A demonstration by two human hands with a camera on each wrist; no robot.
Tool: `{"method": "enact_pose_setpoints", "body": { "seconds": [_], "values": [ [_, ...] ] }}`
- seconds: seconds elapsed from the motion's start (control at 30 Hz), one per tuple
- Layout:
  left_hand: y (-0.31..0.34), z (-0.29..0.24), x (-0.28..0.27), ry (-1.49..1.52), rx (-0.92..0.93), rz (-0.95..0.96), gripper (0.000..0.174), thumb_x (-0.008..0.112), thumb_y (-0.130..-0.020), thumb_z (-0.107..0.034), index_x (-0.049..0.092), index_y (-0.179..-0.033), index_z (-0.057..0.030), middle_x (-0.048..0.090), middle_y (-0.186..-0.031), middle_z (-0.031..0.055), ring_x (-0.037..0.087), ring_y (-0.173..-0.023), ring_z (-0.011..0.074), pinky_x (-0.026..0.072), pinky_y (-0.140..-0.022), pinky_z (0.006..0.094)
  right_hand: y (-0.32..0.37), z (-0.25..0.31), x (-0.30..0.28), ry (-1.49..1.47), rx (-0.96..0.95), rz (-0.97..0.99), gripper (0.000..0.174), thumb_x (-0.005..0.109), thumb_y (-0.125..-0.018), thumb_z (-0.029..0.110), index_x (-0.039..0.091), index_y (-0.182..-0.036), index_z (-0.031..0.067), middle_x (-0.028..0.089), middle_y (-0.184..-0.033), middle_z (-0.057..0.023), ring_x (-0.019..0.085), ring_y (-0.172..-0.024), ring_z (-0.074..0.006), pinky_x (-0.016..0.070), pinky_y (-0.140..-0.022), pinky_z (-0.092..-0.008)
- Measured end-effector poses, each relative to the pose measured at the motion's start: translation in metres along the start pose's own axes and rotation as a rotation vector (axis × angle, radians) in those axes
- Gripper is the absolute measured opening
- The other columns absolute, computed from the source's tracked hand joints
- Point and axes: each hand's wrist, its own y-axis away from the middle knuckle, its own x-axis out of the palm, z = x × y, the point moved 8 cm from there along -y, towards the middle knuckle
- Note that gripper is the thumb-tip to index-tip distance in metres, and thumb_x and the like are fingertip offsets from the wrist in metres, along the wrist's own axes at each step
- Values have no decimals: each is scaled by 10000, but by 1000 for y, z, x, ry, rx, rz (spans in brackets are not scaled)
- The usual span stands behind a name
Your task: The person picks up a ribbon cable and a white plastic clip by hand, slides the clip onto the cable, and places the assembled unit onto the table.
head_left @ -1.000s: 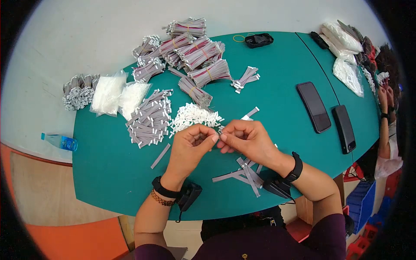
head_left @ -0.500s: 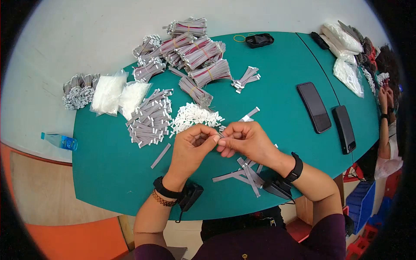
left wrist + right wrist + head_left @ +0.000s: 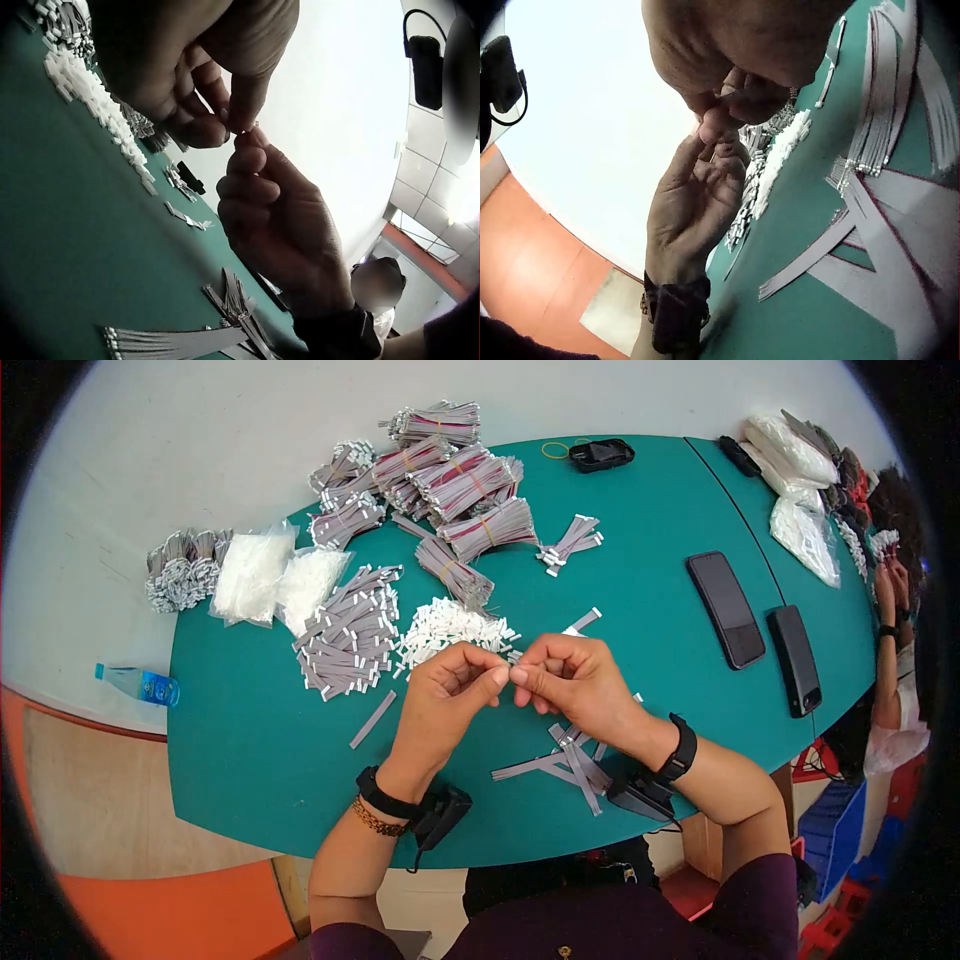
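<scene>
In the head view, my left hand point(image 3: 450, 685) and right hand point(image 3: 578, 682) meet fingertip to fingertip over the green table. Thumb and forefinger of each pinch a tiny sliver of what looks like a grey ribbon cable point(image 3: 510, 667); the fingers hide most of it. The left wrist view shows the right hand point(image 3: 281, 206) facing the left hand's pinched fingertips. Just beyond the hands lies a heap of white connector housings point(image 3: 450, 628). Left of it are loose grey ribbon cables point(image 3: 345, 635) with white ends, and one single cable point(image 3: 372, 720) lies nearer.
Several banded cable bundles point(image 3: 465, 485) are stacked at the back. Clear bags of white parts point(image 3: 250, 575) and a water bottle point(image 3: 140, 685) are at the left. More cables point(image 3: 565, 760) lie beside the right forearm. A phone point(image 3: 725, 610) and a black device point(image 3: 795, 660) lie right.
Both hands stay nearly in place, fingertips still pinched together. The right thumb has moved slightly up and away from the left one since half a second ago.
</scene>
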Motion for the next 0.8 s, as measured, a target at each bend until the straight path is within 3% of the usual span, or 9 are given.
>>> {"method": "enact_pose_setpoints", "body": {
  "seconds": [0.27,0.8],
  "values": [
    [-1,-1,-3,125,-70,54,182,557,-889,-86,581,-1035,21,612,-910,56,564,-794,110,464,-730,241,0,5,-6,-28,-31,-6,98,590,-882,108,598,-826,28,620,-680,-13,488,-548,-29,378,-497,-177],
    [1,14,-6,381,-229,74,140,580,-877,-82,591,-996,-9,613,-925,58,577,-830,114,479,-729,227,1,4,-6,11,-31,20,111,598,-880,125,611,-834,25,617,-668,-5,485,-536,-29,374,-480,-175]
  ]
}}
